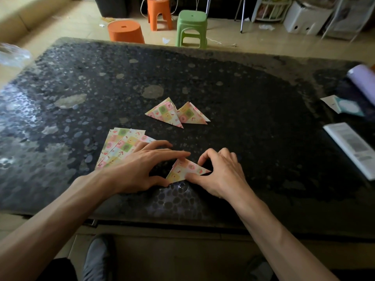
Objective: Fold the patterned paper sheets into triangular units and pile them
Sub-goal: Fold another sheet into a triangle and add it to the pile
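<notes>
A patterned paper triangle (185,170) lies flat near the table's front edge, between my two hands. My left hand (140,169) presses on its left side, index finger stretched over the top corner and thumb at the lower left corner. My right hand (220,171) presses its thumb on the bottom edge, with the fingers arched over the right tip. A fanned stack of unfolded patterned sheets (119,146) sits partly under my left hand. Two finished triangles (166,113) (192,114) lie overlapping farther back at the centre.
The dark speckled table (253,118) carries a booklet (353,147) at the right edge, small cards (343,105) and a lilac roll (363,82) behind it. A clear plastic wrapper (14,54) is at far left. Orange (125,31) and green stools (191,27) stand beyond the table.
</notes>
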Demonstrator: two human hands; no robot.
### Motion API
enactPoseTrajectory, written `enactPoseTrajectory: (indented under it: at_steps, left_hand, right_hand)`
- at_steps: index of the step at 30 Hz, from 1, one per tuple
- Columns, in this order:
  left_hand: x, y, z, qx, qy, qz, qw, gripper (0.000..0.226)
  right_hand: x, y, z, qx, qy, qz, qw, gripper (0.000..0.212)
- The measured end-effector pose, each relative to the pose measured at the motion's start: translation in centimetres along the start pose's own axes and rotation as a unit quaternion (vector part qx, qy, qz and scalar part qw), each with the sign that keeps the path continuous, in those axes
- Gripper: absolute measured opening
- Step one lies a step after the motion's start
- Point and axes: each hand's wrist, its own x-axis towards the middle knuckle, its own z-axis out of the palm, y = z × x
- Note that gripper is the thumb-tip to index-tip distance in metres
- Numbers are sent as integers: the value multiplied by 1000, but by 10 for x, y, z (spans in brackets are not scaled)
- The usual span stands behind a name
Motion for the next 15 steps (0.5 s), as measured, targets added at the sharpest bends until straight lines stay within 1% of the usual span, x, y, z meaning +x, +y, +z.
enactPoseTrajectory:
  at_steps: [2, 5, 7, 9, 11, 13, 15]
  left_hand:
    - [1, -2, 0, -10, 10, -1, 1000, 90]
    - [4, -9, 3, -4, 36, 42, 998, 85]
    - [5, -12, 4, -13, 52, 46, 997, 71]
    - [4, -15, 5, -17, 62, 50, 997, 48]
    - [3, -17, 5, -6, 49, 49, 998, 24]
    - [1, -17, 3, -2, 39, 43, 998, 15]
    - [0, -18, 3, 5, 42, 42, 998, 15]
  right_hand:
    - [0, -1, 0, -1, -2, 3, 1000, 50]
    - [1, -2, -1, -2, -2, 7, 1000, 51]
    - [0, -3, -2, 2, -2, 4, 1000, 51]
    - [-2, -3, -1, 3, 8, -3, 1000, 51]
    - [-3, -3, 1, -5, 30, -16, 999, 48]
    - [-5, -5, 4, -11, 50, -42, 998, 41]
    - [-6, -7, 6, -21, 69, -74, 995, 32]
